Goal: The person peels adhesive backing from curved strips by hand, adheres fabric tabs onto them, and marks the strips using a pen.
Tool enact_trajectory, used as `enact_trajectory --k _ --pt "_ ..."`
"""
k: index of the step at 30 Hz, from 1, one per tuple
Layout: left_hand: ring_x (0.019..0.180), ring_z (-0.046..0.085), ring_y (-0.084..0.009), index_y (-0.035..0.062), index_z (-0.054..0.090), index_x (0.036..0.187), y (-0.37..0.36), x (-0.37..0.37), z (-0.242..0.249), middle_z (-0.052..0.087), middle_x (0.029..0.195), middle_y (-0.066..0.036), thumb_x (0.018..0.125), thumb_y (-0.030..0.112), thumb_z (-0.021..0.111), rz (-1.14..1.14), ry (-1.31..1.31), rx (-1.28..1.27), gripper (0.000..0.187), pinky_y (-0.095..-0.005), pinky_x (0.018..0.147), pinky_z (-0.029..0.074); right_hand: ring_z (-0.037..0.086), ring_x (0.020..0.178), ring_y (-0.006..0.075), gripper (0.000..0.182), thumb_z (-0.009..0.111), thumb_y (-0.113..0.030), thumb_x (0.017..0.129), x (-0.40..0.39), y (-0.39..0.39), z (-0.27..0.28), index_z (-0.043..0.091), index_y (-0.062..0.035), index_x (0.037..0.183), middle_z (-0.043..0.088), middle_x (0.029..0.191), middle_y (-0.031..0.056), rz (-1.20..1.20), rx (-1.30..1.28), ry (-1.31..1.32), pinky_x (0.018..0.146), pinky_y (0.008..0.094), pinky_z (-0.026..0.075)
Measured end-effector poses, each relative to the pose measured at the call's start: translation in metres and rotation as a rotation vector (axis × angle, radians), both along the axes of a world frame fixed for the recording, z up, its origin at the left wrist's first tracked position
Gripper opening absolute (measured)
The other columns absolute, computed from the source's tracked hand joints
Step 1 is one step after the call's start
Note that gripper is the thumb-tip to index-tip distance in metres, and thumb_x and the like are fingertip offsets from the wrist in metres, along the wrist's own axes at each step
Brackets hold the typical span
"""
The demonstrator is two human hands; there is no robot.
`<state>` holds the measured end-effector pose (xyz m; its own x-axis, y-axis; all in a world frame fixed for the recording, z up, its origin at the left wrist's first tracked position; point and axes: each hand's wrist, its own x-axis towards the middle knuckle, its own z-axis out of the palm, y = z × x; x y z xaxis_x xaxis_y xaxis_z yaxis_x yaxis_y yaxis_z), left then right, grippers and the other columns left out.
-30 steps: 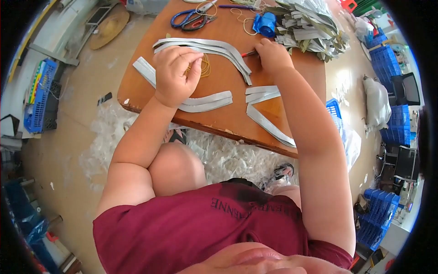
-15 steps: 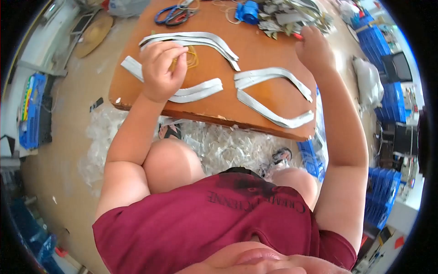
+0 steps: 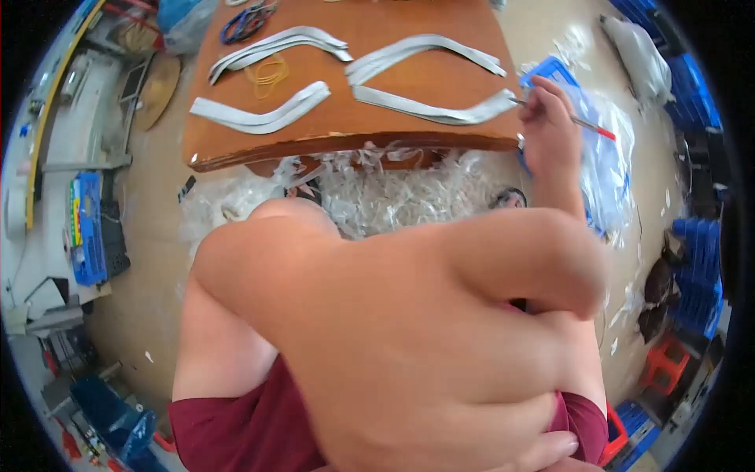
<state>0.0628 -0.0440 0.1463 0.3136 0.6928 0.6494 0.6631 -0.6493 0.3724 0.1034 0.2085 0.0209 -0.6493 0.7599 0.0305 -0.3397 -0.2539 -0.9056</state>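
My right hand [image 3: 550, 118] is closed around a thin tool [image 3: 586, 123] with a red end, beside the right edge of the brown table [image 3: 275, 143]. Its metal tip is close to the end of the lower right bundle of pale strips [image 3: 432, 108]. Three other strip bundles lie on the table: upper right [image 3: 425, 47], upper left [image 3: 275, 46] and lower left [image 3: 259, 118]. What seems to be my left hand [image 3: 425, 330] looms large and blurred close to the camera. Its fingers cannot be clearly made out.
Yellow rubber bands [image 3: 269, 76] and scissors [image 3: 247, 23] lie at the table's left. Clear plastic scraps [image 3: 393, 193] cover the floor beneath it. A blue basket [image 3: 554, 72] with plastic sheeting stands at the right, and blue crates [image 3: 696, 271] line the far right.
My left hand has left the area over the strips and come close to the camera. My right hand has moved from beside the leafy pile towards me; the tool now shows. The view has shifted.
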Motion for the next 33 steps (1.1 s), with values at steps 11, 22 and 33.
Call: enact_trajectory --k 11,22,33 --pt "0.082 0.06 -0.0229 0.0098 0.063 0.084 0.036 0.042 0.012 0.063 0.088 -0.004 0.07 0.004 0.06 -0.076 0.063 0.035 0.015 -0.0371 0.078 0.045 0.054 0.073 0.0148 0.027 0.045 -0.012 0.091 0.013 0.032 -0.033 0.057 0.0069 0.107 0.061 0.083 0.0104 -0.028 0.004 -0.017 0.068 0.0257 0.043" --pt "0.099 0.058 -0.0309 0.005 0.065 0.098 0.089 -0.05 -0.137 0.063 0.102 -0.01 0.074 0.004 0.064 0.683 0.146 -0.153 0.025 -0.0403 0.085 0.045 0.047 0.057 0.0124 0.036 0.042 -0.03 0.095 0.016 0.041 -0.032 0.061 0.0007 0.091 0.049 0.066 0.0033 -0.074 -0.134 -0.069 0.054 0.0276 0.041" --pt "0.106 0.055 -0.0273 0.0083 0.065 0.104 0.111 -0.074 -0.165 0.063 0.111 -0.005 0.077 0.012 0.066 0.697 0.216 -0.115 0.027 -0.0413 0.089 0.041 0.054 0.059 0.0091 0.014 0.061 -0.013 0.085 0.003 0.025 -0.029 0.061 0.0005 0.088 0.06 0.071 0.0052 0.036 0.03 -0.345 0.052 0.0219 0.042"
